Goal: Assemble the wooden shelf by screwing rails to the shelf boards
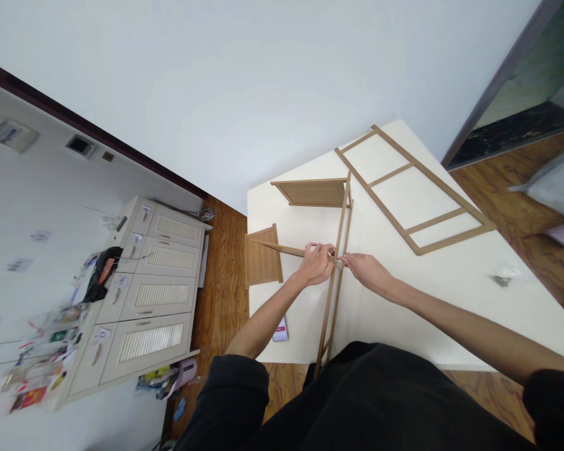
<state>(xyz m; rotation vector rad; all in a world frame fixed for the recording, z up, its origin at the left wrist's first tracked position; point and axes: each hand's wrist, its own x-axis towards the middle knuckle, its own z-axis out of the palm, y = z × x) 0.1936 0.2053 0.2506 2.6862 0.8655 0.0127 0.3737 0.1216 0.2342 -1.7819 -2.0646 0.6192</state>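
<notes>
A long wooden side frame (331, 294) stands on edge across the white table and reaches past its front edge toward my body. My left hand (317, 264) is closed around the end of a thin wooden bar (289, 250), holding it against the frame's left side. On the frame's other side, my right hand (364, 270) pinches something small at the same joint; the fingers hide what it is. A wooden panel (317, 192) meets the frame at its far end. Another wooden panel (263, 266) lies flat at the left, under the bar's far end.
A second wooden frame (388, 210) with crossbars lies flat at the back right of the white table (404, 326). A clear bag of small hardware (502, 280) sits at the right. A phone-like object (281, 330) lies near the left edge. White cabinets (160, 275) stand beyond the floor.
</notes>
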